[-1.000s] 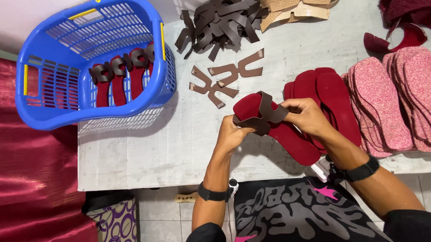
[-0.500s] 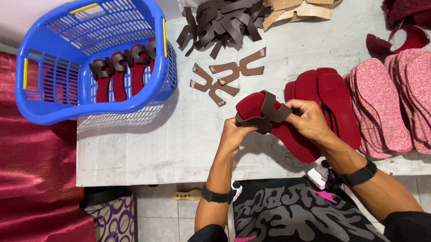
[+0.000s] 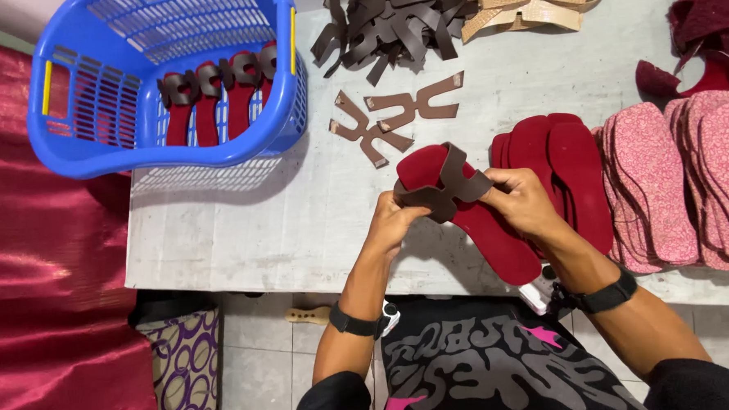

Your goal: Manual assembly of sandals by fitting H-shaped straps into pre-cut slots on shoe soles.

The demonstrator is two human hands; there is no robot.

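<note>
Gripping a brown strap (image 3: 443, 189), both hands (image 3: 463, 213) hide the red insole's (image 3: 484, 232) middle.

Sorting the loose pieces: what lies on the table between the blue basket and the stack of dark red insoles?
In the head view, two brown strap pieces lie there on the grey table.

We are seeing no packages, no labels, no signs, no screens anywhere in view, nothing boxed or wrapped is lying on the bench (image 3: 316, 223), nothing tagged, nothing lit.
</note>
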